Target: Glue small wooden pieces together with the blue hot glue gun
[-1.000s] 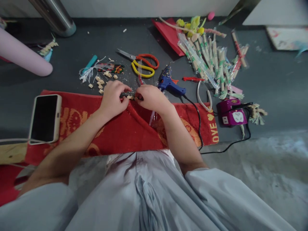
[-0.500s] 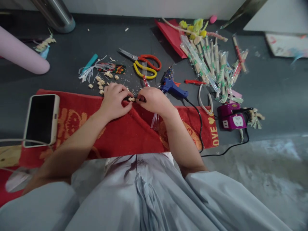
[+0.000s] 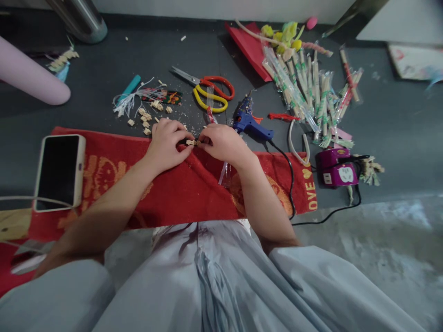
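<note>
Over the far edge of a red towel [image 3: 166, 193], my left hand [image 3: 168, 143] and my right hand [image 3: 223, 145] meet with their fingertips almost together. Between them is a dark strip bearing small pale wooden pieces [image 3: 191, 143]. The left fingers pinch its left end and the right fingers pinch its right end; the hands hide most of it. Loose pale pieces [image 3: 145, 118] lie beyond my left hand. A blue glue gun [image 3: 252, 123] rests just past my right hand, and scissors [image 3: 214, 94] with red and yellow handles lie farther back.
A phone [image 3: 58, 173] lies on the towel's left end. To the right are a purple power adapter [image 3: 337, 168], a black cord [image 3: 292, 184] and many plastic-wrapped sticks [image 3: 308, 87]. A metal cylinder [image 3: 81, 20] stands at the back left, near a pink rounded object [image 3: 31, 69].
The view has shifted slightly. Both hands stay at the same spot, with the right fingertips a little closer to the left ones around the strip.
</note>
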Tool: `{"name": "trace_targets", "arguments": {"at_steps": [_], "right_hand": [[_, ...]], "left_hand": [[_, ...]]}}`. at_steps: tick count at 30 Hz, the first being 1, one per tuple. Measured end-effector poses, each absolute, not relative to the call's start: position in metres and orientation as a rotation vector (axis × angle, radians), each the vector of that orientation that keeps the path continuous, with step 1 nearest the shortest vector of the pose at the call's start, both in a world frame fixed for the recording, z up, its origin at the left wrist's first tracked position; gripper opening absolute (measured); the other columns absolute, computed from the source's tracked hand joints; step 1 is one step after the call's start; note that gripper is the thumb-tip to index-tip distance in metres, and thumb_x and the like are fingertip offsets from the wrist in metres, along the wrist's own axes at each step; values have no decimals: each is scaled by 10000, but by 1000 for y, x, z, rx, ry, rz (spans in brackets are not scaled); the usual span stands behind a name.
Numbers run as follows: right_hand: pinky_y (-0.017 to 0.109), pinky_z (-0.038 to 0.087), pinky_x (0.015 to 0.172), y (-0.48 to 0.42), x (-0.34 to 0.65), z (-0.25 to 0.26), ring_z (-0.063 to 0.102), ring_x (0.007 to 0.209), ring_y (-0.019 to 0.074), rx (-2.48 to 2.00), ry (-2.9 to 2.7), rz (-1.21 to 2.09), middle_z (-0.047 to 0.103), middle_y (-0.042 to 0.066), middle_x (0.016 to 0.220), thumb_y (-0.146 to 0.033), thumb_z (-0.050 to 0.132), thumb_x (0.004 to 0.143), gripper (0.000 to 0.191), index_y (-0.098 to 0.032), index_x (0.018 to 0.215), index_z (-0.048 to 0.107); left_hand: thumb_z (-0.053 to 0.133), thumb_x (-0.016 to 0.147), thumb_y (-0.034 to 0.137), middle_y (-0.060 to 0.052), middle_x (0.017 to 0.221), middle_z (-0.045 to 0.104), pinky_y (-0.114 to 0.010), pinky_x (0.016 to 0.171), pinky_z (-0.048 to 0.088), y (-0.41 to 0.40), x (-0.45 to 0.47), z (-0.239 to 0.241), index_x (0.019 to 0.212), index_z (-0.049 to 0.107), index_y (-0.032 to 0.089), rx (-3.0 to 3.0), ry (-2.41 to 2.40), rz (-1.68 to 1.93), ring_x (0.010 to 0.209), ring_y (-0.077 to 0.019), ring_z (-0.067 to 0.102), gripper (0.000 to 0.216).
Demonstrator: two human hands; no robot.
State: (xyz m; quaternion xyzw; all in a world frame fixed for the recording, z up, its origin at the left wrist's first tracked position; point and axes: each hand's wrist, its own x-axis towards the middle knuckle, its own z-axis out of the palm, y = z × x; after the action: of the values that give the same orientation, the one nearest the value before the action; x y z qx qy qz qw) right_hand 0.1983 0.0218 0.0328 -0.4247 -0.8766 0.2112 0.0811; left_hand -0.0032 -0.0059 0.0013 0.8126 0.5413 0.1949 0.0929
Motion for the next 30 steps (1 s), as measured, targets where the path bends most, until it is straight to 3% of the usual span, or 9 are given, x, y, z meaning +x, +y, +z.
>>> {"name": "trace_targets", "arguments": {"at_steps": [30], "right_hand": [[303, 431, 774, 24, 198, 27, 634, 852, 188, -1255, -2452, 776, 740, 77, 921, -167, 605, 877, 150, -153, 935, 743]], "left_hand": [[584, 895, 390, -70, 1021, 658, -502, 964, 418, -4, -7, -1, 917, 732, 250, 2421, 1589, 615, 1086, -294, 557, 205]]}}
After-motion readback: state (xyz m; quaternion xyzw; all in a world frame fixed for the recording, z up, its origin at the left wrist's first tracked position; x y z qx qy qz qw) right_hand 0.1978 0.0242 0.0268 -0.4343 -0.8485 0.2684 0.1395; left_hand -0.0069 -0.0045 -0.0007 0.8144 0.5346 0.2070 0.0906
